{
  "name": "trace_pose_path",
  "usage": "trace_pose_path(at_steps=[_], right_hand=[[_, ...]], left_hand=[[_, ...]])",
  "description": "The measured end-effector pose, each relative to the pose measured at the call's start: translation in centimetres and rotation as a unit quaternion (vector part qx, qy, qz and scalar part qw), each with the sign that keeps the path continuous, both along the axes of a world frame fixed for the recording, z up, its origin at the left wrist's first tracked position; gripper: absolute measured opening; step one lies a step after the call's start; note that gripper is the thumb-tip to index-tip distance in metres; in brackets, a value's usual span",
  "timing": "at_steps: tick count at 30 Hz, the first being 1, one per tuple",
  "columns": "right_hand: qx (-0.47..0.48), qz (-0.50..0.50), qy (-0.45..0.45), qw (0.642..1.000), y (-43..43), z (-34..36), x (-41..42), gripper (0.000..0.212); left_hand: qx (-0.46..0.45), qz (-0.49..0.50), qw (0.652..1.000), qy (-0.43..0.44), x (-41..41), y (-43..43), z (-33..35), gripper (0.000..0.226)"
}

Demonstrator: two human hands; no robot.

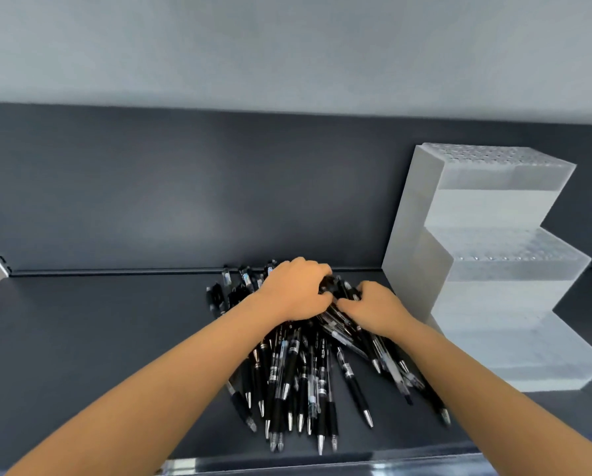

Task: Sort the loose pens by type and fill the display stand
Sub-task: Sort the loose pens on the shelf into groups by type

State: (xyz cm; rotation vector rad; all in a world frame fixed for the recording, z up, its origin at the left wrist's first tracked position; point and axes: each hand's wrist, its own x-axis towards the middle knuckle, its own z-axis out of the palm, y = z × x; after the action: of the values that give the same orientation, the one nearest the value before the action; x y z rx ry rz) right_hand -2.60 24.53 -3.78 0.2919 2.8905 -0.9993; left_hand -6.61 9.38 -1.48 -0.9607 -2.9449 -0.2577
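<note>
We judge the task barely begun: the display stand (476, 255), at the right rear of the shelf (99, 338), shows no pens in its tiers. The pens (298, 376) lie heaped mid-shelf, long axes roughly front-to-back, tips fanned toward the front edge. Our left hand (294, 290) and right hand (373, 307) both curl around the heap's rear ends.

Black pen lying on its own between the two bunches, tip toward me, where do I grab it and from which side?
Pinch the lone black pen at its rubber grip section, just behind the silver tip, coming down from above at the near end. That end lies flat on the shelf with bare surface on both sides; its far end runs into the pile.
</note>
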Motion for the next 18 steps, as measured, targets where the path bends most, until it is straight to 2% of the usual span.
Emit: trace_pose_path(at_steps=[4, 8, 12, 13, 14, 16, 17, 18], right_hand=[[-0.082, -0.014, 0.018, 0.996, -0.2, 1.0, -0.1, 0.022], [-0.140, -0.011, 0.059, 0.988, -0.3, 2.0, -0.1, 0.030], [-0.209, -0.022, 0.090, 0.973, -0.7, 2.8, -0.2, 0.033], [-0.234, -0.025, 0.090, 0.968, -0.8, 2.8, -0.2, 0.034], [-0.264, -0.023, 0.085, 0.960, -0.9, 2.8, -0.1, 0.031], [-0.347, -0.008, 0.061, 0.936, -1.4, 2.9, 0.2, 0.022], [-0.387, 0.005, 0.041, 0.921, -1.6, 2.9, 0.4, 0.021], [-0.421, 0.015, 0.023, 0.907, -1.9, 3.0, 0.6, 0.022]], left_hand=[[0.078, 0.011, 0.996, -0.031, -0.3, -1.0, -0.1, 0.042], [0.224, 0.038, 0.968, -0.109, -0.4, -1.4, 0.3, 0.041], [0.292, 0.083, 0.945, -0.123, -0.4, -1.4, 0.6, 0.057], [0.328, 0.103, 0.925, -0.162, -0.4, -1.4, 0.5, 0.060], [0.384, 0.123, 0.887, -0.227, -0.3, -1.5, 0.6, 0.062], [0.511, 0.134, 0.760, -0.379, -0.1, -1.5, 0.9, 0.054], [0.551, 0.126, 0.710, -0.421, 0.0, -1.6, 1.0, 0.043], [0.567, 0.122, 0.690, -0.434, 0.2, -1.7, 1.0, 0.033]])
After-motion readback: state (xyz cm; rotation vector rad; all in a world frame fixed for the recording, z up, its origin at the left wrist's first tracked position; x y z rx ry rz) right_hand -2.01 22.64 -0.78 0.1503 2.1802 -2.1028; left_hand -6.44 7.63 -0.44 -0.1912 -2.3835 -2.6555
